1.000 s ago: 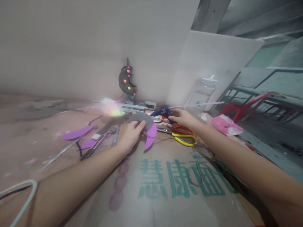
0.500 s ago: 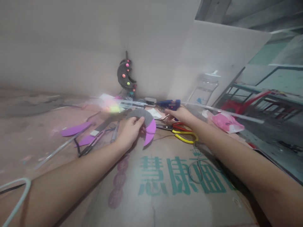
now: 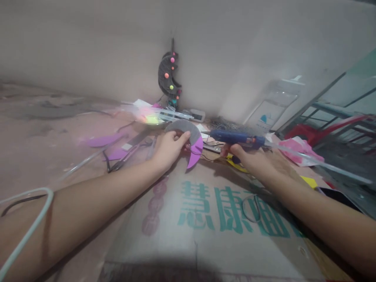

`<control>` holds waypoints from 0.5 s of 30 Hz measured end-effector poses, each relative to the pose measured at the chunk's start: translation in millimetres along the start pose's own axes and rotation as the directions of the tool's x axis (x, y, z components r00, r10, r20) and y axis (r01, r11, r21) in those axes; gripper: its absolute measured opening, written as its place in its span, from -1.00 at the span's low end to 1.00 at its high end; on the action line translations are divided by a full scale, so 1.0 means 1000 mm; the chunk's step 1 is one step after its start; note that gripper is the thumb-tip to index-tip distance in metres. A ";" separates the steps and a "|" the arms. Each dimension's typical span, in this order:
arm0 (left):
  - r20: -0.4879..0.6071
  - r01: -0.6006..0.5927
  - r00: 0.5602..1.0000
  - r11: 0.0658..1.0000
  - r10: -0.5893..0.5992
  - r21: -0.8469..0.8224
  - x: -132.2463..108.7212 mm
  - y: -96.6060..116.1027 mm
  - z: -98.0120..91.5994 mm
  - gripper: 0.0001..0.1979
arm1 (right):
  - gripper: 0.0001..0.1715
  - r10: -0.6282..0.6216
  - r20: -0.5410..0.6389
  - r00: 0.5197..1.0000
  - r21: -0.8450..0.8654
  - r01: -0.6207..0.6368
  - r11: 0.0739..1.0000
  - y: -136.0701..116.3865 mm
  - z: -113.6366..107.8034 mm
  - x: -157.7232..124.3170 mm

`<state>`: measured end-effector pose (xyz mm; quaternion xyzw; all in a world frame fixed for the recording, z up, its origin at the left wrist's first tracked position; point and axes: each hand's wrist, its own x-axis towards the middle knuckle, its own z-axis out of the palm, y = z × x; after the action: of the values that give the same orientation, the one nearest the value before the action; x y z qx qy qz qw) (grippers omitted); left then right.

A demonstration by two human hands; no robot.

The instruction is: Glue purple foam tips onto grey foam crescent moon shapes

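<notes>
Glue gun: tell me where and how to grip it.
Take the glue gun by its handle underneath, coming from the right, as the right hand does. It is roughly level, its nozzle pointing left toward the grey-and-purple crescent, so gripping there should leave the nozzle free.

Two bare arms stretched forward, both hands closed in a grip.
From where I stand, the left hand [image 3: 169, 150] pinches, its thumb [image 3: 184, 138] laid on top and pointing toward the other hand, fingers folded beneath. Well apart from it, the right hand [image 3: 251, 159] curls tight, fingertips turned toward the left. Behind each hand, the left forearm [image 3: 100, 203] and right forearm [image 3: 311, 207] slant outward, spreading wide.
</notes>
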<state>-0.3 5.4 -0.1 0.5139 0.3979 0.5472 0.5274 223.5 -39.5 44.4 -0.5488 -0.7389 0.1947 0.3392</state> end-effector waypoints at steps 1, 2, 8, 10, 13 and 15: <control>0.006 0.001 1.000 1.000 -0.001 -0.003 0.000 0.000 0.000 -0.72 | -0.59 -0.011 -0.023 1.000 -0.020 0.010 1.000 0.002 0.003 -0.004; 0.006 0.000 1.000 1.000 0.000 0.002 -0.001 0.001 0.000 -0.72 | -0.60 -0.024 -0.041 0.999 -0.035 0.022 0.999 0.004 0.006 -0.007; -0.077 -0.025 0.996 0.991 0.036 0.132 0.000 -0.002 -0.001 -0.70 | -0.65 -0.051 -0.030 0.998 -0.117 0.047 0.992 0.012 0.013 -0.014; -0.120 -0.038 0.991 0.984 0.059 0.173 0.000 -0.003 -0.003 -0.70 | -0.65 -0.053 -0.035 0.998 -0.143 0.048 0.989 0.011 0.014 -0.015; -0.124 -0.058 0.989 0.976 0.086 0.212 0.000 -0.004 -0.004 -0.71 | -0.70 -0.113 -0.066 0.991 -0.125 0.104 0.987 0.011 0.018 -0.016; -0.104 -0.072 0.990 0.971 0.098 0.230 -0.002 -0.002 -0.003 -0.70 | -0.73 -0.154 -0.085 0.984 -0.102 0.146 0.984 0.012 0.020 -0.017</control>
<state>-3.5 4.5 -2.9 0.5546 0.4648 0.5492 0.4180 219.9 -49.5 17.6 -0.5156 -0.7701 0.1073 0.3600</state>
